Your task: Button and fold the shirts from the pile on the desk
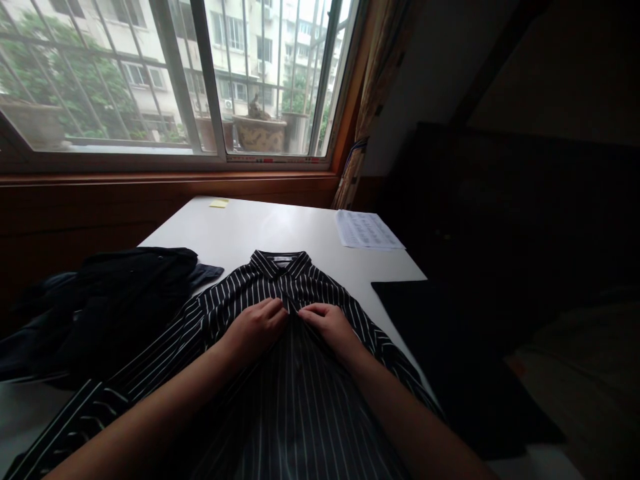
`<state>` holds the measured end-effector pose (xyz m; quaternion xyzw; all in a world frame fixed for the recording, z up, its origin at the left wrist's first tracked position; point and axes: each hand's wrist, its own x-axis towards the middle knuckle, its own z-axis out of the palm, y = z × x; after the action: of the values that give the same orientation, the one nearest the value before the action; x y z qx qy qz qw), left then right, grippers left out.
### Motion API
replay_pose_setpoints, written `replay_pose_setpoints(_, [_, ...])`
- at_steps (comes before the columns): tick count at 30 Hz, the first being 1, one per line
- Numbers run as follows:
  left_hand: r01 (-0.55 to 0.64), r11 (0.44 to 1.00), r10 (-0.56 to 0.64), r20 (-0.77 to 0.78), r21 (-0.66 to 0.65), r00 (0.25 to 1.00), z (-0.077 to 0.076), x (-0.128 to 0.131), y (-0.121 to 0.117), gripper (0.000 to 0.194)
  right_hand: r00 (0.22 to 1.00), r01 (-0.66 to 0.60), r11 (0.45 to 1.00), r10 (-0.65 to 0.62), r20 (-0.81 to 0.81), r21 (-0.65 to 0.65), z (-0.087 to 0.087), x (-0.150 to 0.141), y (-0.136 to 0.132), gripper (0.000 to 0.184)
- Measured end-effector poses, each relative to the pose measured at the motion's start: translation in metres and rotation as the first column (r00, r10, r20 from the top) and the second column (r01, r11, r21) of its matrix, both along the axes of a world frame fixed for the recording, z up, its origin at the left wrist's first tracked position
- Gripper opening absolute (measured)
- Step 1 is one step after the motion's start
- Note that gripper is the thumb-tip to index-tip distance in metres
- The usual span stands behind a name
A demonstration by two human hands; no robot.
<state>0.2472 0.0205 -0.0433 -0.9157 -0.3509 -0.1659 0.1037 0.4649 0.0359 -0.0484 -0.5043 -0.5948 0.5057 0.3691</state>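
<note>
A black shirt with white stripes [295, 400] lies face up on the white table, its collar pointing toward the window and its sleeves spread to the sides. My left hand [261, 320] is closed on the front placket below the collar, fingers curled in. Just to its right, my right hand [327, 321] pinches the other side of the placket between thumb and fingers. The two hands are a small gap apart. Whatever button lies at the fingertips is too small and dark to make out.
Dark folded clothes [110, 307] are heaped on the left of the white table [280, 223]. At the right edge lies a dark cloth [425, 333]. Printed sheets [370, 230] and a yellow sticky note [219, 203] rest toward the back, below a barred window [220, 87].
</note>
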Motion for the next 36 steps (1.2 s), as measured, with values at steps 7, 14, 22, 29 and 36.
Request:
replay_pose_setpoints(7, [0.01, 0.999, -0.011, 0.018, 0.051, 1.0, -0.025, 0.004, -0.002, 0.017, 0.999, 0.042, 0.997, -0.042, 0.004, 0.063, -0.006, -0.006, -0.01, 0.025])
replay_pose_setpoints(14, [0.055, 0.994, -0.06, 0.059, 0.096, 0.996, -0.026, 0.004, -0.003, 0.019, 0.999, 0.028, 0.997, -0.031, 0.03, 0.075, -0.008, -0.009, -0.013, 0.022])
replay_pose_setpoints(22, [0.052, 0.994, -0.061, 0.097, 0.1, 0.993, -0.025, 0.004, -0.005, 0.019, 1.0, -0.001, 0.999, 0.001, -0.001, 0.048, -0.01, -0.007, -0.013, 0.023])
replay_pose_setpoints(29, [0.052, 0.993, -0.064, 0.111, 0.105, 0.992, -0.025, 0.002, -0.004, 0.019, 1.0, -0.02, 0.999, 0.02, -0.009, 0.038, -0.009, -0.006, -0.015, 0.025])
replay_pose_setpoints(36, [0.073, 0.989, -0.084, 0.083, 0.132, 0.993, -0.021, 0.005, -0.005, 0.026, 1.0, 0.004, 1.0, -0.003, -0.027, 0.024, -0.011, -0.005, -0.015, 0.026])
